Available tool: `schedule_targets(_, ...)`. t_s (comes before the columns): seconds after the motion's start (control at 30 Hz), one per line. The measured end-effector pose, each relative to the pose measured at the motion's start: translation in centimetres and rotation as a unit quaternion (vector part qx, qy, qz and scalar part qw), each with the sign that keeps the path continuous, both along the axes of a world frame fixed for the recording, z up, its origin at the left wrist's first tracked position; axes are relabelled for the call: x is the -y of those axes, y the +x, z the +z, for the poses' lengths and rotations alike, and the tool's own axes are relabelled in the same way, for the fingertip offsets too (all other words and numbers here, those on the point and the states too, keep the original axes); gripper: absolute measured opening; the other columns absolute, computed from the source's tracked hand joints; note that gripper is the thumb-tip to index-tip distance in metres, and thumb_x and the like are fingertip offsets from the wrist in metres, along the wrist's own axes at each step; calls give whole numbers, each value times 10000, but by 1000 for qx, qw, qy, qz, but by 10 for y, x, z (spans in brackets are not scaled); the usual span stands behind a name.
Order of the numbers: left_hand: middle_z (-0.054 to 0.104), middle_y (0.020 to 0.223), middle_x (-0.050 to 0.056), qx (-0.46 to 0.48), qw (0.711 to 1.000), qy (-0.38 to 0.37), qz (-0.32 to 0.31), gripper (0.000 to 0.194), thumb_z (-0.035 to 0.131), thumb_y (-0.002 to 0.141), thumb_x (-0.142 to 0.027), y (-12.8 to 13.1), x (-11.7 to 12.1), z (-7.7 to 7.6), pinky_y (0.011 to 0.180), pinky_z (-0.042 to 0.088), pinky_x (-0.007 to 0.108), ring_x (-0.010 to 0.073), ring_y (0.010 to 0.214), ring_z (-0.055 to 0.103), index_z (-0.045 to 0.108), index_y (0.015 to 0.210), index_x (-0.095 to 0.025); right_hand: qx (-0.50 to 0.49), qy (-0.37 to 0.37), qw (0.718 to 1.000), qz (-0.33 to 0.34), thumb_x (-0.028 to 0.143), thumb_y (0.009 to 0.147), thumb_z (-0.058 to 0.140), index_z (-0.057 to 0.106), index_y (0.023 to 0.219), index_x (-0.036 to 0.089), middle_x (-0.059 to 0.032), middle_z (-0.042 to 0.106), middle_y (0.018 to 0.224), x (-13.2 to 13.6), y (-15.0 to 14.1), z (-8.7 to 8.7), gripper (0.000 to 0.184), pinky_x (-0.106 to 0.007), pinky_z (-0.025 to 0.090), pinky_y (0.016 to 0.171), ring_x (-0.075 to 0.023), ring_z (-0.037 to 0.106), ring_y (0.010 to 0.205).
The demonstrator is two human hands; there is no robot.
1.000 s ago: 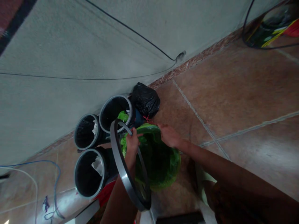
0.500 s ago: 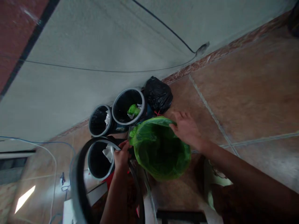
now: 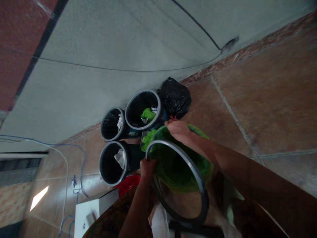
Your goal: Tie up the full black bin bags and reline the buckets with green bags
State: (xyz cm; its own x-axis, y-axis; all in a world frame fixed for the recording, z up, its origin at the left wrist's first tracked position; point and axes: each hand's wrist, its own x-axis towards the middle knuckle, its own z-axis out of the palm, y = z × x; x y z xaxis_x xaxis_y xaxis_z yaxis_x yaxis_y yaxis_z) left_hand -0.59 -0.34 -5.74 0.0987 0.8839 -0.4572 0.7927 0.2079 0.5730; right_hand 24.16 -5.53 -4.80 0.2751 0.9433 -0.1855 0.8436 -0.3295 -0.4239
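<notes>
- Floor [image 3: 277, 109]: brown tiles, pale grout lines.
- By the wall: small bin [image 3: 101, 126] and larger bin [image 3: 126, 114], side by side.
- Next to the larger bin: black bag [image 3: 176, 97], red tie.
- In front of the small bin: front bin [image 3: 100, 164].
- Green-lined bin [image 3: 199, 131] near these (base hidden from view).
- Far left: blue cable [image 3: 85, 160], white cable [image 3: 67, 175], loosely curved.

A black bag [image 3: 175, 97] sits by the wall [image 3: 104, 36]. Above the bag runs a thin cord [image 3: 138, 71]; well left of it are a blue cable [image 3: 85, 156] and, lower, a white box [image 3: 82, 212].
</notes>
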Motion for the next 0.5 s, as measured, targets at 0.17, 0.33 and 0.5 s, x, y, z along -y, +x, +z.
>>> schedule_targets(0.17,684,627,25,17,1000,-23,-1,203,814,562,-199,-7,9,-3,542,488,253,185,613,654,745,733,-115,-10,-53,998,-36,105,978,345,601,1254,117,-154,689,1159,0,0,6,377,-307,486,779,-238,670,1020)
schedule_targets(0.33,739,745,74,76,995,-54,45,345,872,584,-322,-7,14,12,574,522,265,203,671,689,750,825,-107,4,14,997,-76,102,977,363,587,1288,87,-186,643,1247,17,4,15,383,-367,453,939,-268,590,1147)
schedule_targets(0.5,756,825,82,130,981,-54,132,336,750,780,-398,-18,13,45,454,418,199,160,626,671,716,1001,-148,-138,137,980,36,242,953,528,618,1256,162,-117,658,1205,80,-4,41,326,-383,428,998,-244,586,1135)
